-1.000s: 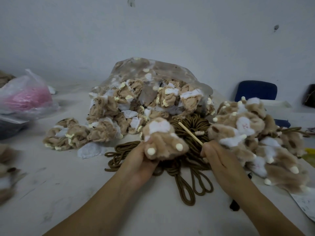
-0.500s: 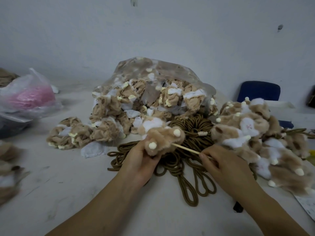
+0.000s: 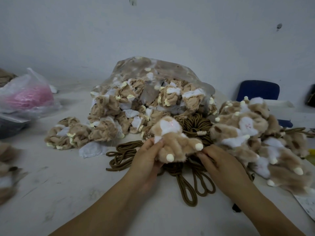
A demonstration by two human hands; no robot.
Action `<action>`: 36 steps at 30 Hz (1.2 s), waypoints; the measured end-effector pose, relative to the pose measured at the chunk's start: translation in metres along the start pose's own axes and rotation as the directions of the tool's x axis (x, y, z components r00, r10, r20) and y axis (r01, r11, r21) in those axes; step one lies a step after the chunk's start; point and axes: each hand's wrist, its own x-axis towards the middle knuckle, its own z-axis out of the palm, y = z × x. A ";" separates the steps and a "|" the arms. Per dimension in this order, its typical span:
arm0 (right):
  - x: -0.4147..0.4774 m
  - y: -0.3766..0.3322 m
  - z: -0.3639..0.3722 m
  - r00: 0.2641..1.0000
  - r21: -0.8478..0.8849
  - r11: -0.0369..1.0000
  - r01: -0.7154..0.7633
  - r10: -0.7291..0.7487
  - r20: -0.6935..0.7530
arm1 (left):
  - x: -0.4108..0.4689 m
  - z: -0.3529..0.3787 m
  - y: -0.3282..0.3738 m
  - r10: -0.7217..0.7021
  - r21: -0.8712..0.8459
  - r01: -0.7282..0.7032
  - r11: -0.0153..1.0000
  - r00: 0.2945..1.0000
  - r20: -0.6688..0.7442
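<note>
The step in hand looks like shaping a plush toy skin (image 3: pixel 175 143) that is already fur side out, with its legs and cream feet being worked into form. The skin is held just above the desk (image 3: pixel 51 184) at the middle of the view. It sits over a coil of brown cord (image 3: pixel 196 128), face end toward 12 o'clock and feet toward 5 o'clock.

The left hand (image 3: pixel 148 160) grips it from 9 o'clock, thumb and fingers clamped on the white fur at its side. The right hand (image 3: pixel 219 166) comes in from 4 o'clock with curled fingers, their tips meeting the skin's edge below one foot. I cannot tell whether they pinch the fur or something thin hidden there.

The next move probably calls for the left hand to hold firm while the right pushes out the remaining limb. The piece would then go onto the pile of finished skins (image 3: pixel 255 133) at 3 o'clock. The clear bag of unturned skins (image 3: pixel 153 92) sits at 12 o'clock.
</note>
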 end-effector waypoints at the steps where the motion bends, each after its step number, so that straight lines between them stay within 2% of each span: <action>1: 0.000 -0.001 -0.001 1.000 -0.008 1.000 0.008 -0.008 0.004 | 0.000 0.000 0.000 0.011 0.020 -0.011 1.000 1.000 0.006; 15: 0.001 -0.002 -0.006 0.999 -0.075 0.997 0.012 -0.010 0.031 | 0.002 -0.004 -0.005 0.055 0.007 -0.055 0.998 0.998 -0.009; 19: 0.002 -0.002 -0.006 0.999 -0.111 0.993 0.027 -0.022 0.049 | 0.004 -0.006 -0.006 0.062 0.087 -0.061 0.994 0.998 -0.019; 23: 0.001 -0.002 -0.006 0.999 -0.123 0.992 0.030 -0.024 0.046 | 0.008 -0.010 -0.009 0.131 0.199 -0.116 0.973 0.990 -0.061; 29: 0.000 -0.003 -0.003 0.998 -0.117 0.992 0.050 -0.045 0.046 | 0.008 -0.008 -0.010 0.276 0.418 -0.209 0.884 0.955 -0.108; 36: 0.000 -0.005 -0.005 0.997 -0.124 0.989 0.077 -0.075 0.022 | 0.006 -0.008 -0.008 0.367 0.558 -0.280 0.782 0.929 -0.049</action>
